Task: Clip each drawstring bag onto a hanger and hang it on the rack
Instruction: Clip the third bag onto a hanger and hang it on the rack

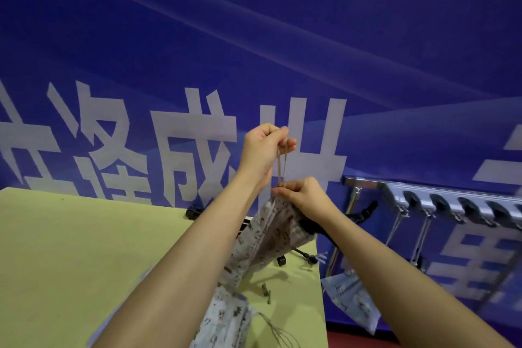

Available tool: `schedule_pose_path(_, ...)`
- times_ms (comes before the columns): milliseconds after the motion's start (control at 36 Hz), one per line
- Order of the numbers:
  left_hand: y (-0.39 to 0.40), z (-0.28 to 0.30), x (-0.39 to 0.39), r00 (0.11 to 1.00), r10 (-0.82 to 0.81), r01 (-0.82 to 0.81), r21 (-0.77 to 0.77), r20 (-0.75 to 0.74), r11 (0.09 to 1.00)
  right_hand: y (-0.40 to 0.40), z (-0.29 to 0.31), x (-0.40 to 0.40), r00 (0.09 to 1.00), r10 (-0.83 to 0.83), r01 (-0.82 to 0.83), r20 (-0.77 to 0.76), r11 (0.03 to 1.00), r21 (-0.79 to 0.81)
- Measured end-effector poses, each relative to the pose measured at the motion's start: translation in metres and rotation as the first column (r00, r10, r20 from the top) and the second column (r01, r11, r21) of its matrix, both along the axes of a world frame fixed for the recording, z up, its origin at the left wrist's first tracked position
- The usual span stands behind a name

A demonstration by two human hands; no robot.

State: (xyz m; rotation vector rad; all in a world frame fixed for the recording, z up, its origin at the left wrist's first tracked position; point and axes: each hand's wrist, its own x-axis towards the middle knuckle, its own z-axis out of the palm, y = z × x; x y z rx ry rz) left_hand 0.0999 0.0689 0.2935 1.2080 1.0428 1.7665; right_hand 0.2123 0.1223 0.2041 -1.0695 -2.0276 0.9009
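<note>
Left hand (264, 150) pinches drawstring (282, 162) taut upward; right hand (303, 196) pinches mouth of printed drawstring bag (271, 237), raised over table's right edge (320, 268) (cinching step, likely); next: hanger clip, rack (423, 192) right

Blue banner (282, 37) ahead of me, large white Chinese characters across it, only 成 readable, others cropped or hidden behind my arms

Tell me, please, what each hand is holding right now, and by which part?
The left hand pinches the tan drawstring at its upper end; the right hand pinches the gathered mouth of the same white patterned fabric drawstring bag.
</note>
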Motion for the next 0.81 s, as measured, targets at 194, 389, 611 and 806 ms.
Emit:
schedule_pose_path(194,0.026,-0.004,0.056,0.990,-0.140,0.140,-0.023,-0.011,0.990,0.006,-0.005,0.067,0.996,-0.071,0.070,-0.057,0.997,-0.025)
schedule_pose_path(389,0.052,-0.002,0.129,0.926,-0.085,0.082,-0.024,-0.369,0.996,0.018,-0.009,0.153,0.985,-0.160,0.161,-0.063,0.987,0.016)
schedule_pose_path(611,0.092,-0.039,0.238,0.835,-0.151,0.118,-0.096,-0.529,0.988,0.044,-0.029,0.254,0.984,-0.133,0.141,0.121,0.988,-0.062)
schedule_pose_path(806,0.120,-0.082,0.318,0.769,-0.190,0.128,-0.145,-0.611,0.981,0.067,-0.087,0.340,0.959,-0.164,0.203,0.231,0.967,-0.157)
